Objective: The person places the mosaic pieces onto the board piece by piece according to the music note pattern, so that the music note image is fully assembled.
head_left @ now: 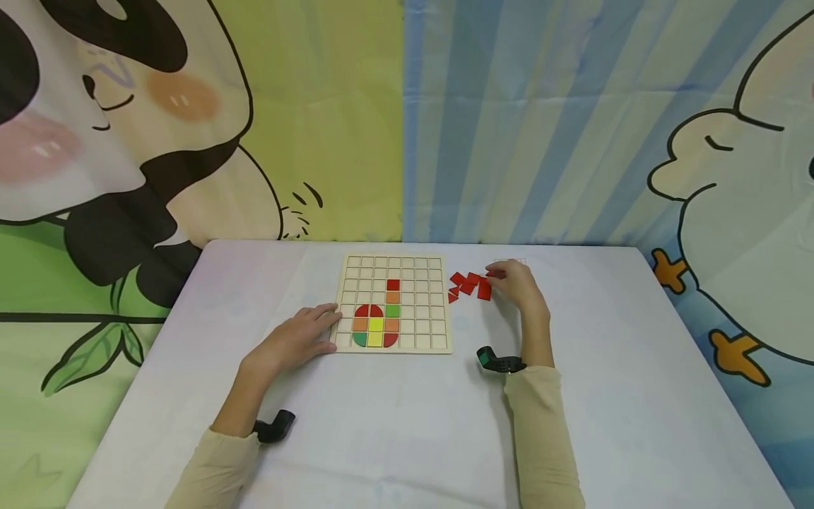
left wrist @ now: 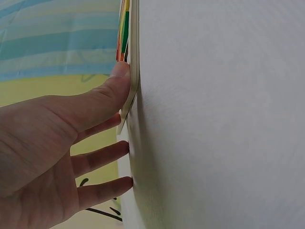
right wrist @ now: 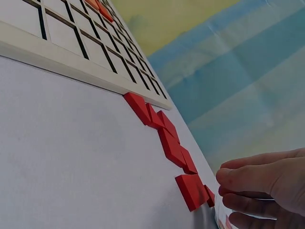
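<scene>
A pale wooden grid board lies on the white table, with red, orange, yellow and green pieces set in several of its squares. My left hand rests at the board's left edge. In the left wrist view, its thumb touches the board's rim and the other fingers are spread. My right hand is at the far end of the loose red pieces, right of the board. In the right wrist view, its fingers are close together beside the pieces, and no piece shows between them.
A pale card or sheet lies partly hidden behind my right hand. Behind the table hangs a cloth backdrop with cartoon animals. A dark wrist device sits by each sleeve.
</scene>
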A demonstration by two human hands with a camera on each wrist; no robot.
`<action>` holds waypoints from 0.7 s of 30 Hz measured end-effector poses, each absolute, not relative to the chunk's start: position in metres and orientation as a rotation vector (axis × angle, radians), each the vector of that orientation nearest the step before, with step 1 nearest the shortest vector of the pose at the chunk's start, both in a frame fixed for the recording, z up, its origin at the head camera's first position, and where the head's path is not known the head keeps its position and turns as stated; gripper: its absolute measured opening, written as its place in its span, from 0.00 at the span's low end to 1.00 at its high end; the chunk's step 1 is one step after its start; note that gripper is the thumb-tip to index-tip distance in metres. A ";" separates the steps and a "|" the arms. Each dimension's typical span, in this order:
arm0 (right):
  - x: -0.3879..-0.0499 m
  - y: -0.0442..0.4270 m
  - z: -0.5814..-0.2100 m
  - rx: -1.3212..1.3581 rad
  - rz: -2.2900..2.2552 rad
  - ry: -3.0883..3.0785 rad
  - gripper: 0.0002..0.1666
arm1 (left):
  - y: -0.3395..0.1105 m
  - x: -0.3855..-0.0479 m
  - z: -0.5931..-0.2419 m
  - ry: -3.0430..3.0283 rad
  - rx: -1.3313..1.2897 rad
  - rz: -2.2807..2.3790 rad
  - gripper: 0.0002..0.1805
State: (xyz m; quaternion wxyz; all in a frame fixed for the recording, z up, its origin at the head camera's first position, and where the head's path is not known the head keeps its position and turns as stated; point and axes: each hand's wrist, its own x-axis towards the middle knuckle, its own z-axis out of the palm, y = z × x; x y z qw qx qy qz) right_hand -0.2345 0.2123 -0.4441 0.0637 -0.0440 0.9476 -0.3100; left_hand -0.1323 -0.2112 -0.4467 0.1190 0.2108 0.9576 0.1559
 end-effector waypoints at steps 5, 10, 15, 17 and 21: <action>-0.237 0.207 -0.448 -0.147 -0.875 2.818 0.19 | -0.212 -0.133 -0.446 2.801 0.619 0.462 0.36; -0.237 0.205 -0.451 -0.145 -0.824 2.789 0.20 | -0.212 -0.134 -0.449 2.791 0.608 0.471 0.37; -0.237 0.204 -0.453 -0.086 -0.837 2.769 0.21 | -0.213 -0.134 -0.450 2.798 0.614 0.475 0.37; -0.237 0.204 -0.454 -0.076 -0.841 2.763 0.21 | -0.213 -0.133 -0.450 2.802 0.620 0.477 0.37; -0.237 0.204 -0.454 -0.051 -0.865 2.763 0.19 | -0.213 -0.133 -0.450 2.802 0.617 0.471 0.37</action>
